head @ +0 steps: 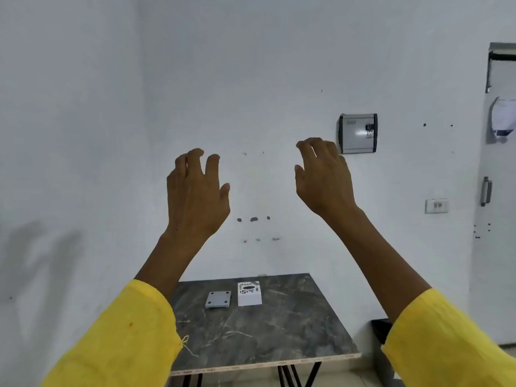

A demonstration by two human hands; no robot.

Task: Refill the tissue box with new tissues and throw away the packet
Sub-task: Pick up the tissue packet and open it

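A white tissue packet [249, 294] with dark print lies on the dark marble table [265, 331], toward its far edge. Just left of it lies a small grey square plate [218, 299] with a hole at each corner. A metal tissue box [358, 133] is fixed to the white wall at upper right. My left hand [195, 194] and my right hand [324, 177] are raised in front of the wall, high above the table, fingers apart and curled, holding nothing. The fingertips of my right hand lie just left of the wall box. Yellow sleeves cover both forearms.
A black bin [381, 331] stands on the floor right of the table, partly hidden by my right sleeve. A door [497, 219] with a handle is at far right, with a wall socket [437, 205] beside it. The table's front edge faces me.
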